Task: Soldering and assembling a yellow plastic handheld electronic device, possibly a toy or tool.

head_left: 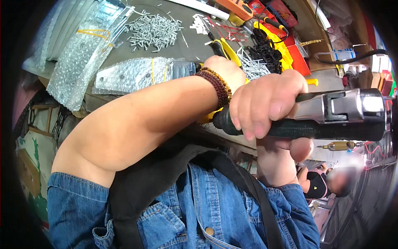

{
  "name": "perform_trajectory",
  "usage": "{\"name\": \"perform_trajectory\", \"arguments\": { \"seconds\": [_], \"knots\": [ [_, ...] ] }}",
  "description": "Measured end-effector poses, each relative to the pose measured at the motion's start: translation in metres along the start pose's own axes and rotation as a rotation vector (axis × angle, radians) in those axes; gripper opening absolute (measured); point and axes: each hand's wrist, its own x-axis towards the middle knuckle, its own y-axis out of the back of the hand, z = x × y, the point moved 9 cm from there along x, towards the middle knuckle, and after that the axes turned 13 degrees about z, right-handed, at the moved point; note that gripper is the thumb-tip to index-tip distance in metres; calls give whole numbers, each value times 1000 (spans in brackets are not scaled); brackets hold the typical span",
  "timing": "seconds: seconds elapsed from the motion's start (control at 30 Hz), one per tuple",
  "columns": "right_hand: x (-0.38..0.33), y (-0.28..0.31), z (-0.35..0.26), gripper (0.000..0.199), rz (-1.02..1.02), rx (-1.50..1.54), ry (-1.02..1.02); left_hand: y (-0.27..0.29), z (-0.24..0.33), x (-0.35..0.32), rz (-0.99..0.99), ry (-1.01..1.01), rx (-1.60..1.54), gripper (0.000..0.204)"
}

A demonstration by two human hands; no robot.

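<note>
My right hand (269, 103) wraps around a black tube-shaped electric screwdriver (327, 128) with a silver lever along its side. Its ribbed collar (222, 121) sticks out past my fingers on the left. My left hand (226, 71), with beaded bracelets (217, 85) at the wrist, is closed just beyond the right one. Its fingertips are hidden, and so is anything inside them. Beside its knuckles lie pliers with yellow and black handles (226, 50). Long silver screws (253, 66) are heaped behind the hands. A yellow part (207, 118) peeks out under my left wrist.
A pile of short screws (151, 31) lies on the grey table, with bubble-wrapped packages (124, 76) before it. Black loops (265, 50), a yellow tray (286, 54) and a red box (299, 60) stand farther right. A gold-coloured tool (342, 145) and another person (319, 182) are at right.
</note>
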Motion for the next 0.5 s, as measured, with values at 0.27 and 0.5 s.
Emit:
{"name": "perform_trajectory", "arguments": {
  "seconds": [0.27, 0.5],
  "knots": [
    [-2, 10, 8, 66, -100, 116, 0, 4, -1, 1, -117, 75, -102, 31],
    [5, -39, -10, 41, -59, -50, -11, 2, 19, -43, 165, -7, -109, 31]
  ]
}}
